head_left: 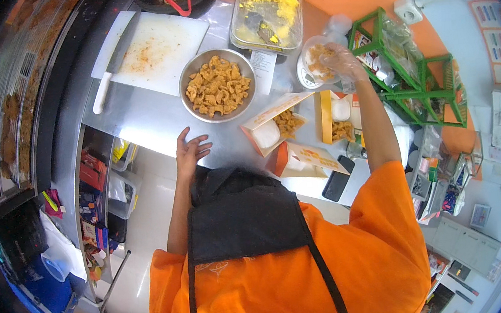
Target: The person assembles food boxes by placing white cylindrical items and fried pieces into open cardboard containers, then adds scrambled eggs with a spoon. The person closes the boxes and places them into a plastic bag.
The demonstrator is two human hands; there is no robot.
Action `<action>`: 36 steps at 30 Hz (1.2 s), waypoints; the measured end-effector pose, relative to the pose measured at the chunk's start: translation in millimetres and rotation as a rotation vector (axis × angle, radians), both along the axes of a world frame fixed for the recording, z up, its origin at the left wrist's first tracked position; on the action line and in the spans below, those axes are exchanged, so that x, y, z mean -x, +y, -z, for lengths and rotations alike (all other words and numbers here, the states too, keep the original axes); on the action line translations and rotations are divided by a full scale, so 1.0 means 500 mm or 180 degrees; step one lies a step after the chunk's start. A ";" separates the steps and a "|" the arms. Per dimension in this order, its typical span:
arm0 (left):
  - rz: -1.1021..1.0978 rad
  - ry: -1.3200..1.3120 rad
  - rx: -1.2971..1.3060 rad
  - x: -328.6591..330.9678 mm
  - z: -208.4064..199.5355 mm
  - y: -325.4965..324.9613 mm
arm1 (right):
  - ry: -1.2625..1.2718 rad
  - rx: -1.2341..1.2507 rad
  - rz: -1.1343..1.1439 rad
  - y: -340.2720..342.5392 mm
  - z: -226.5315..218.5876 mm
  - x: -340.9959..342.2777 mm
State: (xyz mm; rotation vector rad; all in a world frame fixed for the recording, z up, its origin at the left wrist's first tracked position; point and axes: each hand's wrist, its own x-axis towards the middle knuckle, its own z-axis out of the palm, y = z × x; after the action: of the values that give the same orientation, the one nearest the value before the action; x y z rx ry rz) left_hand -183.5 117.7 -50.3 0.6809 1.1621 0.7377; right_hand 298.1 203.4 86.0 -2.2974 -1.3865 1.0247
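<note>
A small clear plastic tub (312, 42) of brown fried pieces is in the upper right of the frame, over a round white scale (306, 79); whether it rests squarely there or is held slightly tilted, I cannot tell. The right hand (343, 62), in a thin clear glove, reaches over the tub's right side with its fingers down at the pieces; whether they pinch any, or grip the rim, is unclear. The bare left hand (192, 150) is empty, fingers loosely spread, at the counter's front edge near the middle of the frame. The tub is probably light, thin-walled and easily squeezed, so a gentle hold on opposite sides of the rim should suit it; the pieces look light, perhaps greasy and crumbly, better gathered in a loose scoop than pressed. Crowding it on the right is a green rack (383, 51) packed with bags. Below the scale stand two open cartons with rice and fried pieces, the left carton (256, 136) and the right carton (324, 118), their raised flaps in the way of a low path toward the frame's centre. A steel bowl (222, 118) heaped with more pieces sits left of the scale, and a glass tray (263, 43) of yellow food lies above, toward the top edge.
</note>
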 end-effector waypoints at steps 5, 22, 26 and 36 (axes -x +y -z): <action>-0.0016 -0.0025 -0.0003 0.000 -0.004 0.001 | -0.0834 0.0027 -0.0506 0.004 0.024 -0.018; 0.0013 -0.0083 -0.0056 0.004 0.009 0.001 | -0.0370 -0.0011 0.0150 0.015 -0.004 -0.062; 0.0009 -0.0117 -0.0035 0.005 0.010 0.001 | -0.0507 -0.0013 0.0102 0.016 -0.008 -0.056; -0.0011 -0.0081 0.0010 0.005 0.010 0.003 | -0.0401 -0.0003 0.0050 0.021 0.011 -0.076</action>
State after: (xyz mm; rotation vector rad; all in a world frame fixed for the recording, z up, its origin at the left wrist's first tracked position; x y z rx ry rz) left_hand -185.8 119.4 -55.3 0.6654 1.1410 0.7454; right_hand 336.2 213.9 80.6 -2.4051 -1.4124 0.8880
